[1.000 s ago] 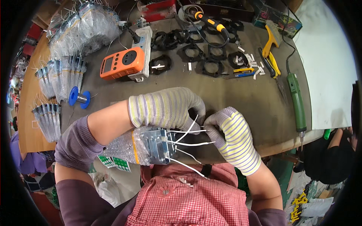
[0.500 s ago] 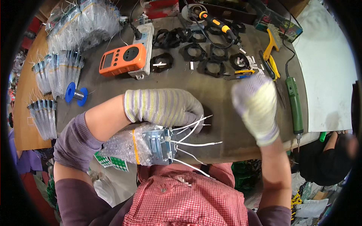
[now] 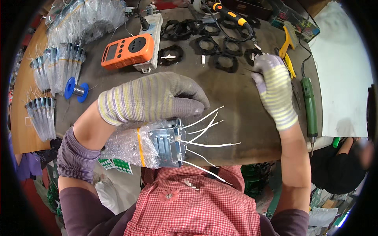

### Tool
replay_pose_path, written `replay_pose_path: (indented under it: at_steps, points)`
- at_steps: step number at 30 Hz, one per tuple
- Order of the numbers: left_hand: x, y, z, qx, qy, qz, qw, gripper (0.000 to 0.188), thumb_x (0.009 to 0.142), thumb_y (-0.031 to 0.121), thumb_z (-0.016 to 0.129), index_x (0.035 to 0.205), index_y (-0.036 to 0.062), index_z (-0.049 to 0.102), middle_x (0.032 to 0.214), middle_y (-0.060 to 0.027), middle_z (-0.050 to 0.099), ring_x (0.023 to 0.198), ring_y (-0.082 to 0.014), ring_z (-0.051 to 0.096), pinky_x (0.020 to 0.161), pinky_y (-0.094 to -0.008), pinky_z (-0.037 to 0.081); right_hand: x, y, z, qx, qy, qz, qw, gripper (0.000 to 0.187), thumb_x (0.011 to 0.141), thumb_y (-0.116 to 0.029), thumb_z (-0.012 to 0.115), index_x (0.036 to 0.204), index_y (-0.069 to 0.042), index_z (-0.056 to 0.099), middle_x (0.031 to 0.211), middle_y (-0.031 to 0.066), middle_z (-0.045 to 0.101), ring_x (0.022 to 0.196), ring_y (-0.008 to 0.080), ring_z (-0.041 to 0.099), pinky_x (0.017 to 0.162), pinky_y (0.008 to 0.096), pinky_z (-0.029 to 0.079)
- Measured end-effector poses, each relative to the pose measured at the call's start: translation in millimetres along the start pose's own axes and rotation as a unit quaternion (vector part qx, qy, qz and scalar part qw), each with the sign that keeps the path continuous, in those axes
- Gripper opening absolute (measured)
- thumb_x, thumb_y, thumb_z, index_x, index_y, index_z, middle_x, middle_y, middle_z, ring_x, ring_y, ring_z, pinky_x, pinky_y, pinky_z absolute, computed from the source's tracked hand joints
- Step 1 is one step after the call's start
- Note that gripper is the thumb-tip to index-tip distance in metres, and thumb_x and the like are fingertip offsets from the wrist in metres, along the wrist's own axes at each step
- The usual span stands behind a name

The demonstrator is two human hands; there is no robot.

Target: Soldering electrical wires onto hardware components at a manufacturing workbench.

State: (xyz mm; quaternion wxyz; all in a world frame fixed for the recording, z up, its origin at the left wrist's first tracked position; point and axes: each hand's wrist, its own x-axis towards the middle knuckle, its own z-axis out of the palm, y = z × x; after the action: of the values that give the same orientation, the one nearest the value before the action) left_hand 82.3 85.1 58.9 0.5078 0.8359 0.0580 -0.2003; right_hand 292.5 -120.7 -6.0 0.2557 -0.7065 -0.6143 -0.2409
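Note:
My left hand, in a striped knit glove, is arched above a bundle of metal-ended parts. Its thumb and fingertips come together; anything between them is hidden. Below it lies the bundle, bubble-wrapped, with a yellow band around it and white wires sticking out to the right. My right hand, gloved alike, is at the right of the bench with fingers curled inward. It is beside the black rings and a small white tube; what it grips, if anything, cannot be made out.
A soldering iron lies at the back, yellow-handled pliers and a green electric screwdriver at the right. An orange meter with a socket and a solder spool stand left. Wrapped bundles line the left side.
My left hand has moved left and up from the wire ends to above the bundle. My right hand has shifted slightly right, its fingers curling near the black rings.

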Motion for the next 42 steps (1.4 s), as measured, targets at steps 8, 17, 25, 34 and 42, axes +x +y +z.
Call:
replay_pose_path:
  at_steps: [8, 17, 25, 34, 42]
  points:
    - [9, -2, 10, -0.06, -0.015, -0.025, 0.998, 0.031, 0.086, 0.025, 0.068, 0.104, 0.0001, 0.07, 0.093, -0.0063, 0.069, 0.087, -0.013, 0.063, 0.079, -0.0277, 0.049, -17, -89, -33, 0.509, -0.076, 0.491, 0.703, 0.03, 0.102, -0.031, 0.051, 0.108, -0.002, 0.059, 0.069, -0.0045, 0.048, 0.06, 0.0028, 0.04, 0.055, 0.0195, 0.034]
    - [14, -10, 17, -0.158, 0.055, -0.029, 0.985, 0.025, 0.079, 0.02, 0.075, 0.093, 0.0004, 0.07, 0.082, -0.0022, 0.067, 0.076, -0.0087, 0.06, 0.07, -0.0244, 0.048, -9, -97, -39, 0.57, -0.212, 0.503, 0.614, 0.027, 0.101, -0.027, 0.052, 0.106, -0.002, 0.061, 0.08, -0.002, 0.056, 0.064, 0.0041, 0.044, 0.058, 0.0187, 0.037]
    - [15, -14, 18, -0.189, 0.051, -0.013, 0.98, 0.027, 0.079, 0.019, 0.075, 0.097, -0.0009, 0.069, 0.082, -0.002, 0.067, 0.075, -0.0082, 0.06, 0.069, -0.023, 0.048, -11, -104, -33, 0.573, -0.192, 0.494, 0.625, 0.026, 0.101, -0.025, 0.053, 0.108, -0.002, 0.06, 0.086, 0.0007, 0.06, 0.064, 0.004, 0.044, 0.057, 0.0194, 0.037]
    - [14, -11, 17, -0.206, 0.054, -0.024, 0.977, 0.028, 0.08, 0.019, 0.074, 0.099, -0.0013, 0.069, 0.084, -0.003, 0.069, 0.078, -0.0085, 0.063, 0.071, -0.0221, 0.05, -12, -105, -33, 0.579, -0.182, 0.502, 0.616, 0.025, 0.1, -0.025, 0.055, 0.106, -0.001, 0.061, 0.088, 0.0018, 0.061, 0.064, 0.0038, 0.045, 0.057, 0.0191, 0.037]
    - [18, -19, 20, -0.207, 0.056, -0.004, 0.977, 0.028, 0.082, 0.02, 0.073, 0.1, -0.0013, 0.069, 0.084, -0.0036, 0.069, 0.079, -0.0089, 0.063, 0.072, -0.0219, 0.05, -10, -104, -32, 0.592, -0.183, 0.508, 0.599, 0.026, 0.099, -0.026, 0.056, 0.105, -0.001, 0.061, 0.085, 0.0009, 0.061, 0.063, 0.0032, 0.045, 0.056, 0.0184, 0.037]
